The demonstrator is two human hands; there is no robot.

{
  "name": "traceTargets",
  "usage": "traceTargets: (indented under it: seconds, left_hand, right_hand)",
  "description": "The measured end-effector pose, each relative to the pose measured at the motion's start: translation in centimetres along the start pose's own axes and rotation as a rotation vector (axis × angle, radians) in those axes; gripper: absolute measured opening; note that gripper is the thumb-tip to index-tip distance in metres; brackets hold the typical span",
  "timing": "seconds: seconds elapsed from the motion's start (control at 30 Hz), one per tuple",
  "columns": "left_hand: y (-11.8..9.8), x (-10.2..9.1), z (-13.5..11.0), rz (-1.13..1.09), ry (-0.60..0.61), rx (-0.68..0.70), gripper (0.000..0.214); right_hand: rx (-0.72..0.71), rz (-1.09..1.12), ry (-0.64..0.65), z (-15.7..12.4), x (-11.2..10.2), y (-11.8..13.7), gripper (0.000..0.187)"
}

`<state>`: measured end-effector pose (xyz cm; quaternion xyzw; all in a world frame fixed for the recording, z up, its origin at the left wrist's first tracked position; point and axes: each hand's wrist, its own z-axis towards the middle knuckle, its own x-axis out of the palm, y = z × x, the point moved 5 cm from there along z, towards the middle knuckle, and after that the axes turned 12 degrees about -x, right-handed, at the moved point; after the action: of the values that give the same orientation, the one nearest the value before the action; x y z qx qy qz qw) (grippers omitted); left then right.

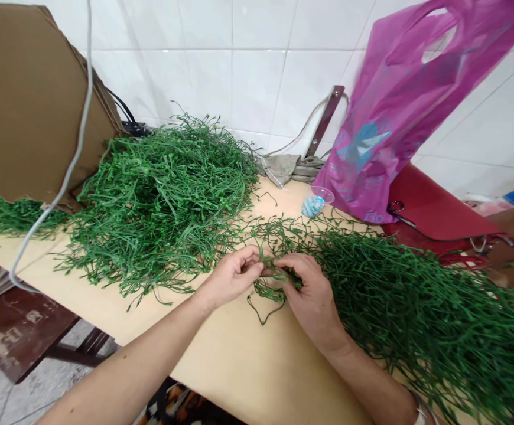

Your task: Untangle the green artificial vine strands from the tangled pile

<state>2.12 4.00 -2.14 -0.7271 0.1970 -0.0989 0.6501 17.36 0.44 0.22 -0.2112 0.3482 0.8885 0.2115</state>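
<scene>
My left hand (234, 274) and my right hand (308, 295) meet over the light wooden table (239, 354), both pinching thin green plastic stems (271, 273) pulled from the edge of the right pile. The right pile of green stems (416, 301) spreads from my right hand toward the table's right side. A taller heap of the same green stems (172, 189) lies to the left of my left hand.
A brown cardboard sheet (26, 100) leans at the back left with a grey cable (68, 159) hanging before it. A magenta plastic bag (403, 100), a red bag (434, 212) and a small clear cup of blue-white bits (314, 203) stand behind the right pile. White tiled wall behind.
</scene>
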Motion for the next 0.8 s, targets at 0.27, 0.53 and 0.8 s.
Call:
traceTargets:
  seconds: [0.27, 0.53, 0.8]
  left_hand:
    - [-0.5, -0.2, 0.2, 0.082, -0.141, -0.014, 0.016]
    - [-0.9, -0.2, 0.3, 0.086, -0.142, 0.010, 0.023]
    - [-0.8, 0.0, 0.3, 0.094, -0.113, 0.007, 0.018]
  right_hand:
    - [0.000, 0.017, -0.037, 0.1, -0.2, 0.4, 0.016]
    - [0.081, 0.077, -0.189, 0.2, -1.6, 0.2, 0.016]
    - [-0.032, -0.031, -0.073, 0.5, -1.0, -0.1, 0.016]
